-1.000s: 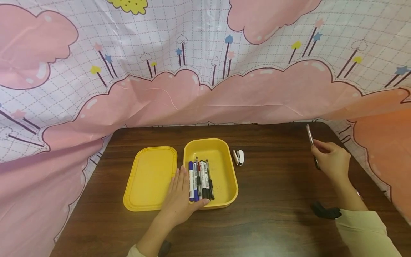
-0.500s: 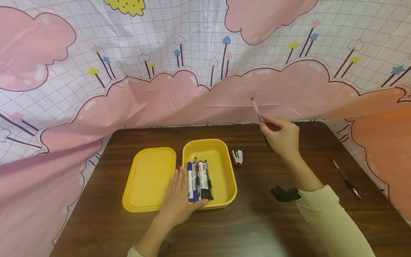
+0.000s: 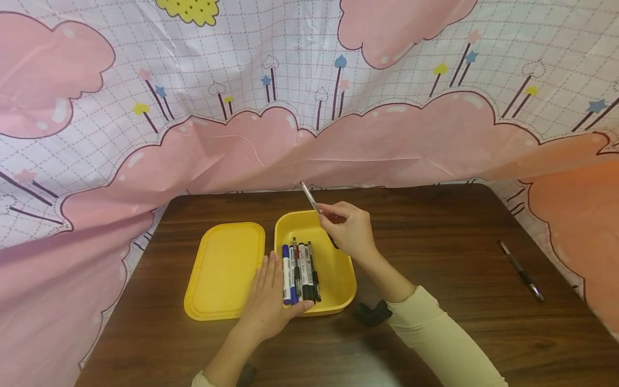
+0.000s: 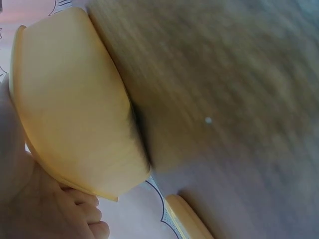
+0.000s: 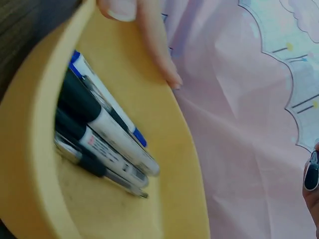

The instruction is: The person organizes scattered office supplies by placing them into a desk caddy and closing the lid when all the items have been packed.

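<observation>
A yellow plastic box [image 3: 340,293] stands on the table, with several markers [image 3: 306,271] and pens lying side by side in its left half. Against its left side and near corner rests my left hand [image 3: 267,309], fingers extended and thumb along the front rim. My right hand [image 3: 352,231] pinches a pen [image 3: 311,196] over the box's far right part; the pen is tilted, its clear end up and its dark end down. In the right wrist view, part of the right hand [image 5: 310,204] shows at the right edge with the pen's black part [image 5: 312,172].
A yellow lid [image 3: 224,271] lies flat left of the box. Another pen [image 3: 521,270] lies far right on the dark wooden table [image 3: 450,269]. A patterned cloth [image 3: 271,145] hangs behind the table.
My right hand has carried the pen leftward from the table's right side to above the box. The white stapler beside the box is now hidden behind that hand. The left hand stays put.
</observation>
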Available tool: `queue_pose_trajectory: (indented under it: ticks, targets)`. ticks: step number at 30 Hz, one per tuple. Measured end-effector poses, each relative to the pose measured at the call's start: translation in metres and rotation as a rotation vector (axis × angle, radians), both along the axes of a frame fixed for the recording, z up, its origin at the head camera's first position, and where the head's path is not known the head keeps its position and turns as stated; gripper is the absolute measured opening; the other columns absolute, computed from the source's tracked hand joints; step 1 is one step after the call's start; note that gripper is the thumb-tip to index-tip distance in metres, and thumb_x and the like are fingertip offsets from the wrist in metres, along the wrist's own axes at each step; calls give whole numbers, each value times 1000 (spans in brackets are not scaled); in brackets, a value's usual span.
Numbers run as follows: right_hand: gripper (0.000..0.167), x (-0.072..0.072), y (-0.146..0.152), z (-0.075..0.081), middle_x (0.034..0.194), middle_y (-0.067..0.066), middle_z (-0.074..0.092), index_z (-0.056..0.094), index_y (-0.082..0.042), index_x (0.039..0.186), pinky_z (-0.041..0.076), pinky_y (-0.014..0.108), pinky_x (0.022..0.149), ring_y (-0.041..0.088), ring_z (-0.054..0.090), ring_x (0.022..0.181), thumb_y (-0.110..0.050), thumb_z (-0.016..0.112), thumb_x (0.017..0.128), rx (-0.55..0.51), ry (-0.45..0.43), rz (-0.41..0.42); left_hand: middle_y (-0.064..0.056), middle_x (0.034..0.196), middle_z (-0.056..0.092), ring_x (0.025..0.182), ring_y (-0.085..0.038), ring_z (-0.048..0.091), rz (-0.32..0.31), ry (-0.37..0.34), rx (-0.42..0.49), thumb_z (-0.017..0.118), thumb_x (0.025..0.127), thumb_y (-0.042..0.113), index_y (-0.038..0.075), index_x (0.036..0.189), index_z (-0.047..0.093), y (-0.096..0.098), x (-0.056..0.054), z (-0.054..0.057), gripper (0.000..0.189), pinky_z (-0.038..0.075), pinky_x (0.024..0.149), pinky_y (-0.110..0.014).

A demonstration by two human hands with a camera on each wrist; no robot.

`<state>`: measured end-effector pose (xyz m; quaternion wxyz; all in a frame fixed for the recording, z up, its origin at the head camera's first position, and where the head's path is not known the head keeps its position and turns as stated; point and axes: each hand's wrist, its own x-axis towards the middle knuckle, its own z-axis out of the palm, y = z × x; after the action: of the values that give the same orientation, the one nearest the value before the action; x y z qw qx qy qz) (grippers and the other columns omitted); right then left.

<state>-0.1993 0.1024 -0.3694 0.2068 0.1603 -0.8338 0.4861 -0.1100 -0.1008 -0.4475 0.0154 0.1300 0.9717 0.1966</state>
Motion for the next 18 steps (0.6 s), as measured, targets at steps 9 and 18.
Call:
queue_pose_trajectory:
  ticks: [9,18]
  targets:
    - [21,2,-18,-32,86,5,74,76,-8,105,58,23,63,15,68,74,-10,69,86,120,-163,40,-20,163,1,151,-33,-3,-3,4,-3,49,80,79,-2,154,8,-1,0,1,117,12,123,-50]
    - [19,4,-33,-56,83,6,73,78,-5,99,56,23,63,14,66,73,-9,73,81,192,-246,46,-20,163,-1,151,-33,-4,-12,10,-14,45,80,81,-2,154,9,-2,0,-1,117,11,123,-50]
